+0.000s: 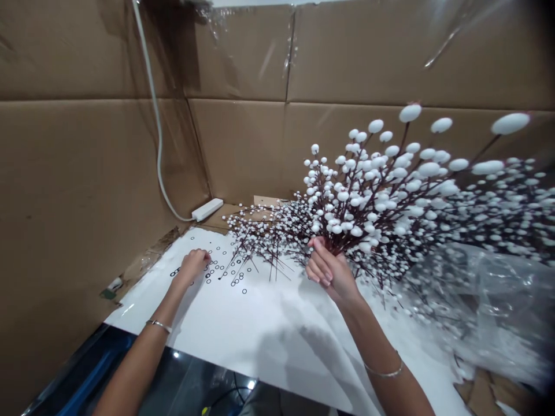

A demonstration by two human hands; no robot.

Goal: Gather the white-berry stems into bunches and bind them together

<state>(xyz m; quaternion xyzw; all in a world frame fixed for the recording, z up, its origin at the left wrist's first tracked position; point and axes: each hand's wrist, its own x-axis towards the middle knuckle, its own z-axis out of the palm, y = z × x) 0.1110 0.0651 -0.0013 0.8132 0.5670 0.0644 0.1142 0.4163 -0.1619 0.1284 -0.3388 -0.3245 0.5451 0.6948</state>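
My right hand (330, 270) is closed round the lower stems of a bunch of artificial berry branches (373, 196), with brown stems and white oval berries fanning up and to the right. My left hand (195, 264) is down at the white sheet, left of the bunch. Its fingertips are pressed together among small black rings (239, 262) scattered there; whatever they pinch is too small or hidden to make out. Behind the held bunch, more berry branches (260, 234) lie in a pile, some bare stem ends pointing towards me.
Cardboard walls (243, 144) rise at the back and left. A white cable (158, 138) runs down to a white power strip (208, 209) in the corner. Clear plastic wrapping (511, 294) covers part of the right side. White sheeting (225, 323) spreads over the work surface.
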